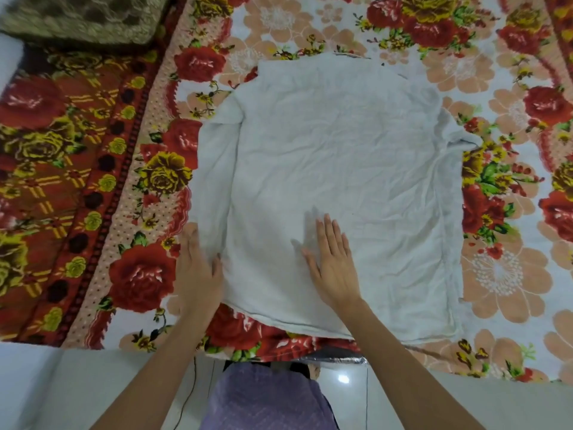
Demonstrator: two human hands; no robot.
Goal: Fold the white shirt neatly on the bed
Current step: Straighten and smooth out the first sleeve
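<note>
Up at the far left corner, a brown-and-gold patterned cushion (pixel 83 17), blurred, resting on the bed. Below it and all across, a floral bedspread (pixel 93 181): red and yellow roses on a dark red band at the left, peach flowers on pale ground toward the right. Down past the bed's front edge, a thin black cable (pixel 189 395) hanging beside the left forearm. Just above, left of centre, the left hand (pixel 198 274): palm down, fingers straight and held together, pointing away, tips blurred, thumb touching the left edge of the white shirt (pixel 341 181). At bottom centre, the person's lilac patterned garment (pixel 266 398). Across the middle of the bed, the shirt itself: spread flat, hem seam nearest and close to the bed's front edge, shoulder end farthest away. Plain white, soft-looking, creased all over with fine wrinkles. Left sleeve lying along the body's side as a long strip running up from the left hand; right sleeve bunched into a small fold at the right side, poking out onto the bedspread. On the shirt's lower left part, the right hand (pixel 333 262): palm down, fingers straight and slightly spread, pressing the cloth flat, a faint shadow just to its left. Farther right, below the bedspread's edge, pale glossy floor (pixel 465 405).
</note>
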